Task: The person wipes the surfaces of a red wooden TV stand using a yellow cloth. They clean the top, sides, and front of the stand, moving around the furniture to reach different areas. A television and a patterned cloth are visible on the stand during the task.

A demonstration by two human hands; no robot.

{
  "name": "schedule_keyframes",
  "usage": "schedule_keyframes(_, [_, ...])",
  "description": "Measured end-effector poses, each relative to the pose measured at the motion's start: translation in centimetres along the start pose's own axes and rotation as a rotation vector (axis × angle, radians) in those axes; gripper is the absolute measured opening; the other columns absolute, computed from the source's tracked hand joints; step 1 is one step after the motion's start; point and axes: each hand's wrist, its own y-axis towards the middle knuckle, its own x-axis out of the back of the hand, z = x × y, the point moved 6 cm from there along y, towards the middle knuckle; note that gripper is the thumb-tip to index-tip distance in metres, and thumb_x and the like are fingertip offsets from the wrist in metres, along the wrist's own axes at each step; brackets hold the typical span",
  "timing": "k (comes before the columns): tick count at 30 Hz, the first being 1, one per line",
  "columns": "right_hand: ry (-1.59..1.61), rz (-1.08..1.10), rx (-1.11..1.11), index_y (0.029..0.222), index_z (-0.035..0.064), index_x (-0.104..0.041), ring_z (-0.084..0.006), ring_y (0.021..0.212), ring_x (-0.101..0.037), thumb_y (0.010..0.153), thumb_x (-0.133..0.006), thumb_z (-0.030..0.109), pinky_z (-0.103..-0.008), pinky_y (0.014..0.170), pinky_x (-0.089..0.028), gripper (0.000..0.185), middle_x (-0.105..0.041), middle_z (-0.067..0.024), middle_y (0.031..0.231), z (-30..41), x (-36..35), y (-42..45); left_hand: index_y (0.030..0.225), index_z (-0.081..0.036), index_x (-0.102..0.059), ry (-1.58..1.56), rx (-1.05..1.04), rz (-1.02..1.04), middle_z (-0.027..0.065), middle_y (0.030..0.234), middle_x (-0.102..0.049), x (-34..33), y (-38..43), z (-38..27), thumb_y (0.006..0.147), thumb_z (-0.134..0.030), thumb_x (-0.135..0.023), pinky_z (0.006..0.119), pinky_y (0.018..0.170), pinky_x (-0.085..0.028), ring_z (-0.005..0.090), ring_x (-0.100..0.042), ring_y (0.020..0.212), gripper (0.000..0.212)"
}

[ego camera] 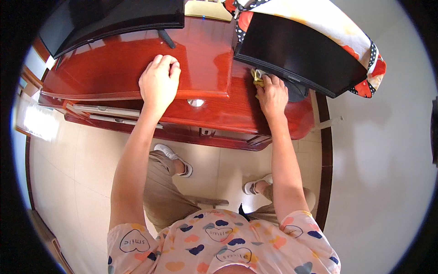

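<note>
My right hand (273, 94) grips a crumpled yellow cloth (257, 78) and presses it on the lower red wooden surface (222, 111). It is beside the round black base (295, 91) of a monitor (301, 51), just under the screen's lower edge. My left hand (160, 80) rests on the raised glossy red desktop (202, 72) near its front edge. Its fingers are curled in a loose fist, and no object shows in them; the palm side is hidden.
A large black screen (113, 20) stands at the back left on a splayed foot (167, 38). Behind sits a pale gold device (208, 10) with a blue light. A patterned fabric cover (328, 17) drapes the monitor's back. A white wall (369, 144) rises on the right.
</note>
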Motion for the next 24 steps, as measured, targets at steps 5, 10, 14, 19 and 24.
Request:
schedule_keyframes(5, [-0.136, -0.005, -0.236, 0.105, 0.0095, -0.071, -0.0324, 0.096, -0.066, 0.082, -0.077, 0.021, -0.0477, 0.078, -0.054, 0.027, -0.066, -0.0101, 0.102, -3.5, 1.0, -1.5, 0.094, -0.01, -0.066, 0.018, -0.077, -0.075, 0.0046, 0.086, -0.064, 0.2, 0.0, -0.1, 0.09, -0.015, -0.07, 0.04, 0.072, -0.054, 0.0254, -0.065, 0.077, 0.008])
schedule_keyframes(10, [-0.089, -0.007, -0.058, 0.112, 0.008, -0.071, -0.0328, 0.1, -0.065, 0.083, -0.074, 0.019, -0.0467, 0.084, -0.052, 0.031, -0.067, -0.0115, 0.103, 0.9, -1.3, 0.5, 0.095, -0.009, -0.066, 0.015, -0.054, -0.027, 0.0052, 0.087, -0.064, -0.2, 0.2, -0.4, 0.092, -0.016, -0.069, 0.04, 0.074, -0.054, 0.0269, -0.065, 0.081, 0.008])
schedule_keyframes(14, [0.061, 0.036, -0.064, 0.116, 0.0091, -0.07, -0.0325, 0.107, -0.065, 0.085, -0.075, 0.024, -0.0463, 0.086, -0.053, 0.034, -0.069, -0.0099, 0.117, -1.3, -0.2, -0.9, 0.096, -0.01, -0.066, 0.011, -0.038, -0.017, 0.005, 0.087, -0.064, 0.3, 0.0, 0.2, 0.092, -0.016, -0.069, 0.041, 0.073, -0.054, 0.0265, -0.065, 0.081, 0.008])
schedule_keyframes(19, [-0.144, 0.029, -0.323, 0.114, 0.0087, -0.072, -0.0348, 0.102, -0.067, 0.086, -0.074, 0.019, -0.0466, 0.083, -0.055, 0.03, -0.071, -0.0118, 0.115, -11.3, 2.2, -4.4, 0.096, -0.01, -0.066, 0.018, -0.075, -0.038, 0.0048, 0.086, -0.064, -0.1, 0.2, -0.7, 0.091, -0.016, -0.069, 0.041, 0.071, -0.053, 0.0255, -0.065, 0.079, 0.008])
schedule_keyframes(24, [-0.114, 0.019, 0.014, 0.125, 0.0059, -0.067, -0.0353, 0.112, -0.061, 0.086, -0.07, 0.013, -0.0465, 0.091, -0.053, 0.04, -0.063, -0.0147, 0.127, -4.9, 2.8, -3.7, 0.097, -0.01, -0.066, 0.035, -0.062, -0.023, 0.0047, 0.087, -0.064, -0.2, 0.0, -0.1, 0.091, -0.015, -0.069, 0.04, 0.072, -0.053, 0.025, -0.064, 0.078, 0.008])
